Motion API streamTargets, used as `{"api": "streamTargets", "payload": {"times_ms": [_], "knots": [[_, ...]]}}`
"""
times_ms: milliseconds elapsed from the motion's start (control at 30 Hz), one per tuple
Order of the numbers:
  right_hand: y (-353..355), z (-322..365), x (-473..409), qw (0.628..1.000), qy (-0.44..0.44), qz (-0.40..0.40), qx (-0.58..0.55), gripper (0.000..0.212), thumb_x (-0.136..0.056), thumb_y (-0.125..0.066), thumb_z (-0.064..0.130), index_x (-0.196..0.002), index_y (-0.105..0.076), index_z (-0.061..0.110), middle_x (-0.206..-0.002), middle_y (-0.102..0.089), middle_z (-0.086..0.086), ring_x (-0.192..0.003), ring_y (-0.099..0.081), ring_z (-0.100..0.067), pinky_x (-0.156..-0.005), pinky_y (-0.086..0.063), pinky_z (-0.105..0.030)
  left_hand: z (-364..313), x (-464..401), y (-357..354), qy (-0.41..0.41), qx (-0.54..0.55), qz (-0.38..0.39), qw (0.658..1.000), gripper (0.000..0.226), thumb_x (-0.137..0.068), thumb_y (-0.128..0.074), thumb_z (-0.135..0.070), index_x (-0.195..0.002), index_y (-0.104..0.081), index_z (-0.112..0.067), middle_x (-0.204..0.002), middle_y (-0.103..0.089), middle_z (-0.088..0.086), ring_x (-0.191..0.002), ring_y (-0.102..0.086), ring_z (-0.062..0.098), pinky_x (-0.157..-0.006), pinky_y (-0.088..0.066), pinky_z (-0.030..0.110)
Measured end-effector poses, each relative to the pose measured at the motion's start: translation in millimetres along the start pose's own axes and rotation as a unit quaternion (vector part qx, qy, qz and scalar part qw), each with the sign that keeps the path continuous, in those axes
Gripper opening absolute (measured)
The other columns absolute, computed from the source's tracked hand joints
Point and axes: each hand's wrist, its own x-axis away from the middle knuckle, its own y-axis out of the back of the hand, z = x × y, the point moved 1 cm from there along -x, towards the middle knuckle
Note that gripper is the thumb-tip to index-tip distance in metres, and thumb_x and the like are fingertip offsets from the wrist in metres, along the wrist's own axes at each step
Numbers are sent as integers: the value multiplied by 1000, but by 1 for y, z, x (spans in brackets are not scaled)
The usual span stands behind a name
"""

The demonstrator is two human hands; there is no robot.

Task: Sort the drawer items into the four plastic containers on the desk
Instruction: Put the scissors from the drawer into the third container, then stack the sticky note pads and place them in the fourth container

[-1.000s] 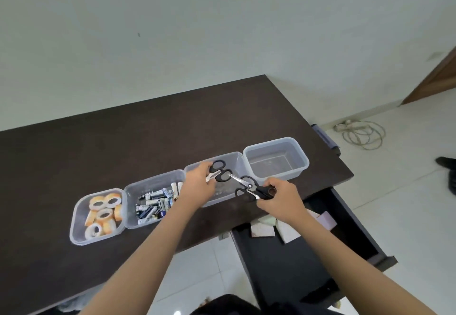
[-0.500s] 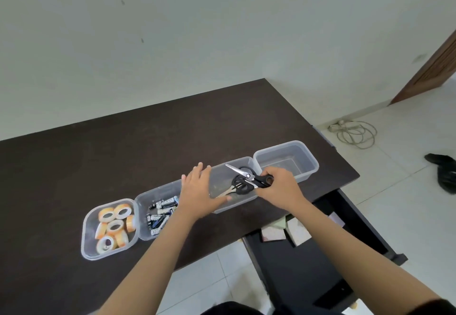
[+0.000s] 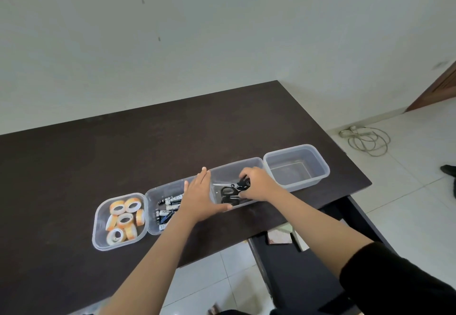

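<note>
Step in hand: the right hand (image 3: pixel 256 186) pinches the scissors (image 3: pixel 230 192) inside the third container (image 3: pixel 234 164). The left hand (image 3: pixel 201 197), fingers spread, braces its wall. Next: release, then reach into the drawer (image 3: pixel 291 265).

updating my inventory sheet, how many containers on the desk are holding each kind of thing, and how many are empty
tape rolls: 1 container
batteries: 1 container
scissors: 1 container
empty container: 1
total: 4 containers

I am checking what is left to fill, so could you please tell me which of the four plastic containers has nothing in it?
The rightmost container, at the desk's end; the others hold tape rolls, batteries and scissors.
</note>
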Motion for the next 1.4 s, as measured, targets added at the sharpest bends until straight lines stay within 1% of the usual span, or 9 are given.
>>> {"api": "streamTargets", "payload": {"times_ms": [267, 433, 567, 733, 867, 967, 1167, 1267, 1400], "knots": [[16, -25, 21, 977, 115, -162, -81, 22, -79, -69, 13, -101, -66, 10, -100, -65, -4, -98, -58, -17, -87, -47, -27, -20, 14, -11, -44, 0, -82, 996, 94, -83, -62, -47, -151, -8, -14, -161, 2, 3, -149, 4, 18, -117, 5, 41], [26, -63, 57, 947, 156, -270, -79, 3, -80, -65, 15, -81, -65, 13, -74, -63, 0, -72, -55, -14, -65, -48, -28, -63, 41, -52, -126, 87, -182, 971, 55, -86, -58, -40, -135, -49, -17, -148, -38, -6, -139, -29, 7, -115, -17, 28], [18, -112, 96, 952, 136, -271, -40, 15, -83, -61, 24, -73, -62, 14, -65, -58, 3, -65, -49, -10, -60, -41, -18, -102, 58, -106, -154, 123, -128, 972, 38, -84, -55, -39, -112, -65, -16, -119, -61, -4, -113, -55, 10, -96, -43, 16], [-12, -188, 137, 986, 101, -132, 14, 25, -84, -52, 38, -75, -63, 18, -71, -60, 6, -72, -53, -8, -61, -48, -19, -126, 60, -180, -126, 95, 18, 987, 41, -85, -46, -42, -114, -61, -18, -115, -58, -6, -109, -55, 13, -93, -49, 30], [-28, -231, 141, 995, 39, 54, 76, 31, -89, -51, 36, -111, -62, 19, -113, -60, 0, -109, -52, -19, -80, -49, -31, -134, 42, -217, -33, 37, 122, 991, 54, -89, -50, -40, -138, -40, -19, -148, -32, 2, -136, -32, 22, -112, -34, 34], [-33, -245, 134, 986, 31, 144, 81, 41, -91, -50, 33, -130, -51, 20, -138, -45, -1, -126, -42, -20, -92, -46, -35, -137, 23, -234, 51, -35, 167, 984, 67, -89, -53, -38, -146, -23, -19, -157, -9, 7, -142, -16, 32, -110, -35, 44], [-53, -257, 110, 964, 40, 213, 155, 65, -89, -55, 25, -146, -23, 25, -160, -3, 2, -130, -37, -31, -87, -50, -41, -137, 13, -266, 125, -72, 198, 970, 74, -88, -53, -29, -149, -11, -22, -157, 11, 7, -145, -6, 35, -105, -40, 45], [-62, -262, 105, 955, 49, 216, 199, 70, -86, -59, 21, -145, -22, 24, -159, -1, -1, -126, -40, -33, -92, -47, -42, -140, 23, -272, 132, -81, 187, 970, 72, -88, -52, -27, -149, -13, -25, -157, 21, 6, -144, -6, 34, -104, -42, 43], [-69, -269, 110, 955, 45, 210, 207, 79, -83, -63, 19, -146, -16, 21, -152, -14, -1, -113, -45, -32, -77, -52, -40, -144, 41, -279, 121, -85, 182, 972, 70, -87, -52, -24, -148, -17, -28, -155, 27, 5, -143, -8, 32, -99, -47, 40]]}}
